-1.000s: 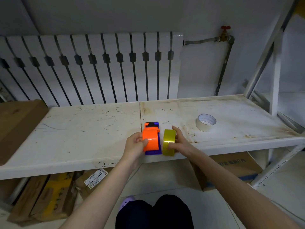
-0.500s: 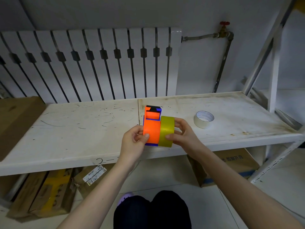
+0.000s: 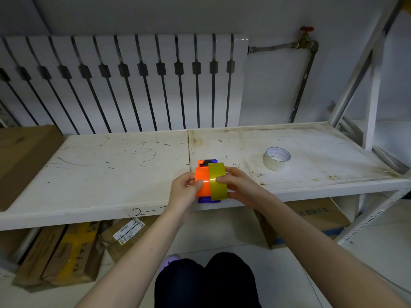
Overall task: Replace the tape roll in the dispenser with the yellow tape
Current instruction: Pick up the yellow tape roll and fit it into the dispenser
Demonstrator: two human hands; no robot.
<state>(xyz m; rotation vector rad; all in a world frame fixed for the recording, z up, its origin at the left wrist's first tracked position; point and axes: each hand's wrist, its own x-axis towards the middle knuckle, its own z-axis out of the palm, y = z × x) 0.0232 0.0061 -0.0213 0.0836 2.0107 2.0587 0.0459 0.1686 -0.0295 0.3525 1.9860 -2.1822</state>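
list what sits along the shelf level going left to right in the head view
cardboard box → left hand → orange dispenser → yellow tape → right hand → white tape roll

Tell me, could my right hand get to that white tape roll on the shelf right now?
Probably not yet: the right hand is holding the yellow tape, though the shelf toward the white roll looks open.

Dim, even indoor light falls from above, leaving the floor under the scratched white metal shelf (image 3: 93, 174) in shadow. A thin glare line crosses the glossy yellow tape roll (image 3: 218, 181). Wide-angle distortion bends the white ribbed radiator (image 3: 124, 83) and frame edges; slight softness throughout.
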